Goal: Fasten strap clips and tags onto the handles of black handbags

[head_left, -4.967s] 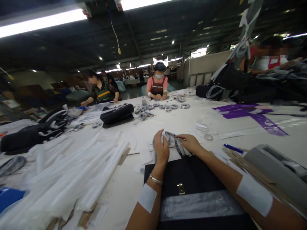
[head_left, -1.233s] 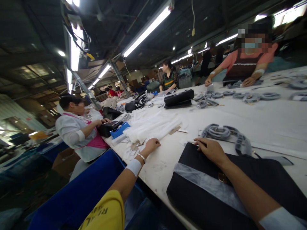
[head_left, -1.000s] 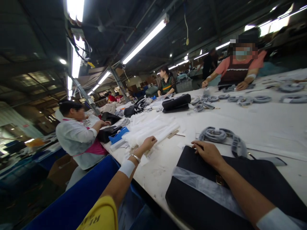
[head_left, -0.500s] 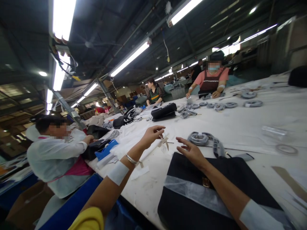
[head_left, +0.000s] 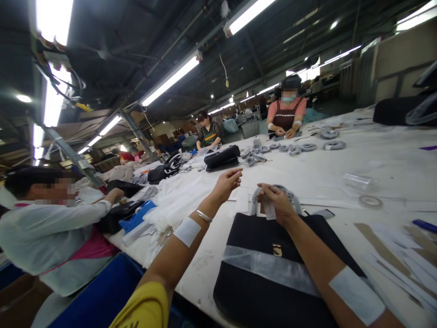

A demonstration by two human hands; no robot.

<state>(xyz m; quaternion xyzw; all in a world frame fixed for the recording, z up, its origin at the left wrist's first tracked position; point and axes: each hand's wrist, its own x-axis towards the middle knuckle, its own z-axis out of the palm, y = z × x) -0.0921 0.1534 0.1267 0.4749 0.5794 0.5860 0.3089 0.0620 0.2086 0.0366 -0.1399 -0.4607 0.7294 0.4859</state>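
Note:
A black handbag with a gold clasp and a band of clear film lies on the table in front of me. Above its top edge, my right hand pinches a small white tag with some brown beside it. My left hand is up to the left of the bag, its fingers curled together; whatever is between them, if anything, is hidden. Behind my right hand a wrapped grey handle rises at the bag's top.
Paper strips and a tape roll lie to the right. Farther back are a black bag and several grey wrapped coils. A co-worker in white sits at my left, beside a blue holder; two others work across the table.
My right hand has closed on a small white tag. My left hand has drawn its fingers in, and the small pale pieces near it are gone from there. The view has swung right.

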